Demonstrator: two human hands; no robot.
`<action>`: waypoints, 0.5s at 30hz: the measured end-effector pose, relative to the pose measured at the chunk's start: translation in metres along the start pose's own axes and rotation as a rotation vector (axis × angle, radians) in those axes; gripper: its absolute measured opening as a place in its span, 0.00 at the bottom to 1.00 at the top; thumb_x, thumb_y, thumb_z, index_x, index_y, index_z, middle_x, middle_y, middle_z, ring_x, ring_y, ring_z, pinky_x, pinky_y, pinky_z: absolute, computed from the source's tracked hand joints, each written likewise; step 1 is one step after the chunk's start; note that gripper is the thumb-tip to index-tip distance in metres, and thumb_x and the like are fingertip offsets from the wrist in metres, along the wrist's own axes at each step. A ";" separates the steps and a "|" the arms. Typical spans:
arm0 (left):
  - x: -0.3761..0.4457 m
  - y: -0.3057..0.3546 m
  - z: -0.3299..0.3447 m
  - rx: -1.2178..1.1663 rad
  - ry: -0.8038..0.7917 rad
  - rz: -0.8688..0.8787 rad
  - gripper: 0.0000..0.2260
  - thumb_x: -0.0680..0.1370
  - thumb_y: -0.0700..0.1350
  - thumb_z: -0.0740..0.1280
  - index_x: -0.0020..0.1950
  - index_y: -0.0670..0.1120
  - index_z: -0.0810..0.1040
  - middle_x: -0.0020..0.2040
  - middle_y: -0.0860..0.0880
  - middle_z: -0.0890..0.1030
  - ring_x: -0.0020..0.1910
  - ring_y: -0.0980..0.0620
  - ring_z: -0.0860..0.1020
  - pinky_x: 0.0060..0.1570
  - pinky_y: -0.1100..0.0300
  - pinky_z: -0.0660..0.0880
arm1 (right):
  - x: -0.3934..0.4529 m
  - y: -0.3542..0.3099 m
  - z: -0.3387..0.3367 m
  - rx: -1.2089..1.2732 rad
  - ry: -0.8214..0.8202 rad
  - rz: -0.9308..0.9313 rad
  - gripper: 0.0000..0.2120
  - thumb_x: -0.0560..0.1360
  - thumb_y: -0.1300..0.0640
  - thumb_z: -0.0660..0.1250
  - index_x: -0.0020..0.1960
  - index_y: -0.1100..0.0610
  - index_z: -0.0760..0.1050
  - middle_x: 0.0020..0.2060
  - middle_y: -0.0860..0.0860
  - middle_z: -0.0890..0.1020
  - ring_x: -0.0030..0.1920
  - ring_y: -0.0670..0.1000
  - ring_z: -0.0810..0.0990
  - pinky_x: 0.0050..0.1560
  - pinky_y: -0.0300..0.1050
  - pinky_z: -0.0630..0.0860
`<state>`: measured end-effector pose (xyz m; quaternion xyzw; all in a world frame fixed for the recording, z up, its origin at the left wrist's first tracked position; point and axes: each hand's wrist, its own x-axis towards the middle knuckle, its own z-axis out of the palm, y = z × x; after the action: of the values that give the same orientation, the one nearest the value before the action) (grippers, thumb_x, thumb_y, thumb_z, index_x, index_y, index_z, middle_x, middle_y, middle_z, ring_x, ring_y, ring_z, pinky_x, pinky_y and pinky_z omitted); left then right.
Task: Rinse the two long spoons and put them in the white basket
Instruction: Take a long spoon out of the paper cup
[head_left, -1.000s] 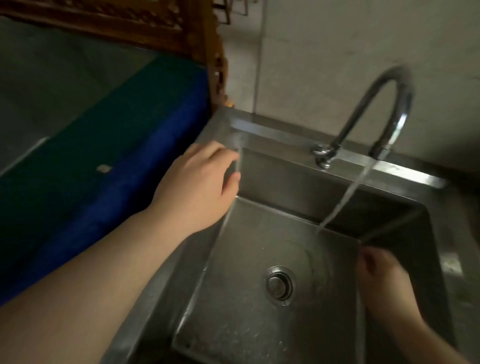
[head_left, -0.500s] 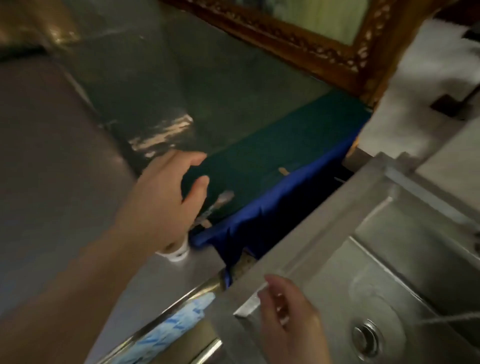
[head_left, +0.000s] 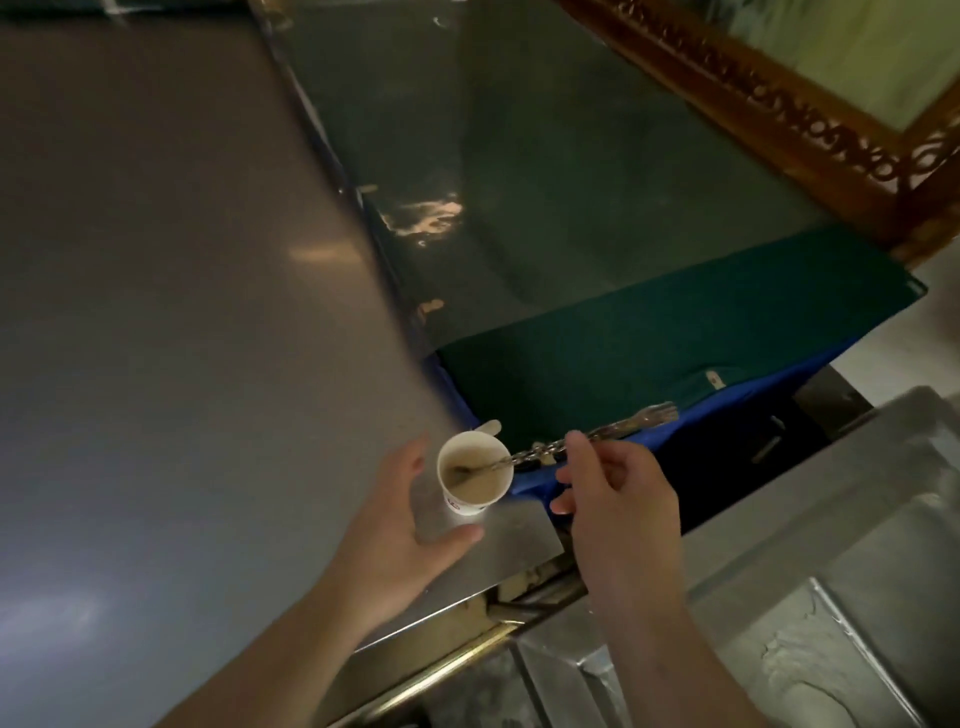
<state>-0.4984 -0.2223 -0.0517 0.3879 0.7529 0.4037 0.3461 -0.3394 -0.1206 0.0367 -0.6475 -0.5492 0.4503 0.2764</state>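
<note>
A long ornate metal spoon leans out of a small white paper cup that stands on the steel counter. The spoon's bowl is down in the cup and its decorated end points right over the blue cloth. My right hand pinches the spoon's handle near the middle. My left hand is open just left of the cup, thumb below it, not clearly touching. Only one spoon is visible, and the white basket is out of view.
A green and blue covered surface lies behind the cup. A carved wooden frame runs along the upper right. The steel sink fills the lower right, with its rim close under my right wrist.
The view has swung left from the sink and running tap to the counter. My left hand moved off the cup and opened; my right hand came up from the sink and took the spoon handle.
</note>
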 end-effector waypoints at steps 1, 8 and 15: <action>0.001 0.000 0.006 -0.031 -0.004 0.001 0.44 0.59 0.69 0.74 0.70 0.69 0.57 0.67 0.67 0.68 0.66 0.62 0.69 0.63 0.57 0.69 | 0.002 -0.001 0.003 0.012 0.012 -0.001 0.06 0.77 0.42 0.65 0.47 0.43 0.77 0.37 0.42 0.84 0.33 0.38 0.82 0.34 0.37 0.74; 0.011 0.005 0.019 -0.104 0.004 0.094 0.33 0.64 0.62 0.76 0.66 0.68 0.66 0.62 0.65 0.74 0.61 0.63 0.75 0.57 0.62 0.73 | 0.016 -0.004 0.009 -0.002 0.116 -0.009 0.11 0.76 0.39 0.65 0.44 0.47 0.76 0.34 0.45 0.84 0.28 0.37 0.81 0.30 0.37 0.71; 0.014 0.006 0.019 -0.076 0.033 0.123 0.30 0.68 0.56 0.77 0.66 0.65 0.68 0.61 0.62 0.76 0.59 0.61 0.76 0.56 0.58 0.77 | 0.025 0.001 0.002 -0.107 0.033 -0.007 0.10 0.79 0.51 0.63 0.43 0.52 0.79 0.30 0.40 0.84 0.28 0.35 0.79 0.29 0.37 0.69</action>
<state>-0.4871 -0.2016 -0.0572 0.4133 0.7174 0.4586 0.3228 -0.3408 -0.0974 0.0286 -0.6667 -0.5703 0.4085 0.2518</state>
